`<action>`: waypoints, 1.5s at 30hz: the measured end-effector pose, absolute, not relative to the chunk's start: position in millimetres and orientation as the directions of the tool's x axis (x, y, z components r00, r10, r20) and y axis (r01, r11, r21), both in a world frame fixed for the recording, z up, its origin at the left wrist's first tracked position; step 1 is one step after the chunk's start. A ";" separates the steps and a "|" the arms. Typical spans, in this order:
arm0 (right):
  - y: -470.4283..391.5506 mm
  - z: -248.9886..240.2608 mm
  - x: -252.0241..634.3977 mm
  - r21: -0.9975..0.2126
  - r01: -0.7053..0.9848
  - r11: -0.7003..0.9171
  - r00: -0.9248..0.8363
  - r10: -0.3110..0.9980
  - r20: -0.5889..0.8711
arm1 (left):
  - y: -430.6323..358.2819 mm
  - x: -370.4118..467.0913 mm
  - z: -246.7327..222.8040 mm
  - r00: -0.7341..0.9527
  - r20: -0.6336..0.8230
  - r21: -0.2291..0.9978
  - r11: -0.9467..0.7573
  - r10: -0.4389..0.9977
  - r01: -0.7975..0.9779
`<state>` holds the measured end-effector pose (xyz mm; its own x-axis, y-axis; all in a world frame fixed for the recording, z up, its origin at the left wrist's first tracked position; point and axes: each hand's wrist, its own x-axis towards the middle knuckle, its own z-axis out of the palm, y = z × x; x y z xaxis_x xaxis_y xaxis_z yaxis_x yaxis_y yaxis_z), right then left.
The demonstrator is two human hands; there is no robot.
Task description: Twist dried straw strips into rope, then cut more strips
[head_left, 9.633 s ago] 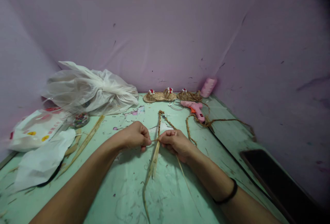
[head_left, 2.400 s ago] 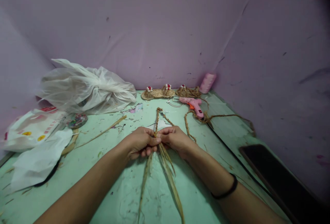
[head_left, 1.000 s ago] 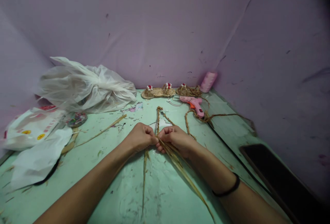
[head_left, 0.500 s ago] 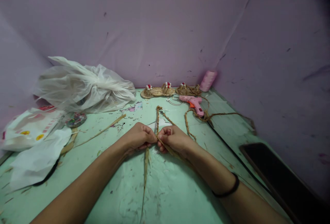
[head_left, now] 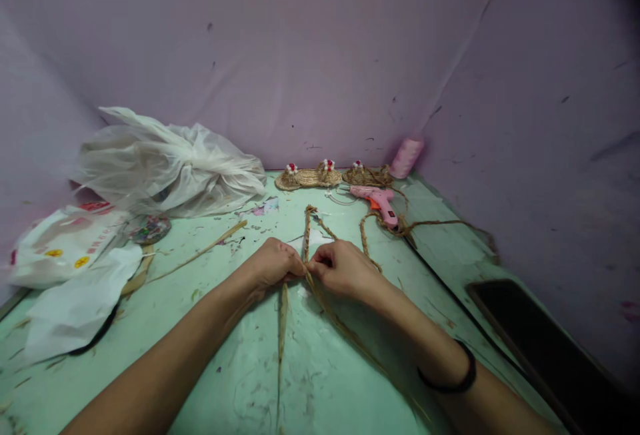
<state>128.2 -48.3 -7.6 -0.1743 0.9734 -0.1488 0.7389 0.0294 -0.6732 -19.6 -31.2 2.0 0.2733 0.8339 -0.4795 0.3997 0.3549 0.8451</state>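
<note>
A brown braided cord (head_left: 307, 231) runs from the middle of the green table down to my hands. My left hand (head_left: 280, 263) is closed around the near end of the braid, thumb and fingers pinched. Opposite it, my right hand (head_left: 345, 268) pinches the same spot with thumb and forefinger, the fingertips of both hands almost touching. Loose dry fibre strands (head_left: 345, 328) trail from the braid's end towards me under my right wrist. Another strand (head_left: 283, 328) hangs down below my left hand. My fingers hide the exact crossing of the strands.
Straw slippers (head_left: 315, 178) with beaded flowers stand along the wall beside a pink thread spool (head_left: 407, 157). A pink glue gun (head_left: 377, 201) lies right of centre, its black cable (head_left: 450, 295) running forward to a dark phone-like slab (head_left: 525, 335). Plastic bags (head_left: 185, 168) fill the left.
My right hand has turned slightly and its fingers have shifted at the braid's end, so the trailing strands show more below it. My left hand keeps its hold. The view has shifted slightly.
</note>
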 end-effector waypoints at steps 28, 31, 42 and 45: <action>-54.9 29.7 129.0 -0.907 0.301 -0.294 0.012 0.952 -0.305 | -33.5 -32.5 3.2 0.398 -0.490 0.871 0.447 0.775 0.203; -52.9 19.5 119.2 -0.855 0.089 -0.510 -0.137 0.844 -0.518 | -34.7 -34.4 2.4 0.396 -0.491 0.871 0.451 0.776 0.195; -52.6 -4.3 113.2 -0.774 -0.101 -0.624 -0.380 0.744 -0.550 | -34.2 -32.6 -1.6 0.410 -0.468 0.883 0.395 0.783 0.254; -54.1 -2.9 110.7 -0.809 -0.021 -0.588 -0.309 0.773 -0.554 | -34.9 -32.1 -1.2 0.380 -0.447 0.887 0.348 0.810 0.303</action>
<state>110.7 -54.1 -2.9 -0.3089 0.7732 -0.5538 -0.0209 -0.5877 -0.8088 -32.1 -34.9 -1.2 0.3802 0.8098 -0.4469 0.3025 0.3477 0.8875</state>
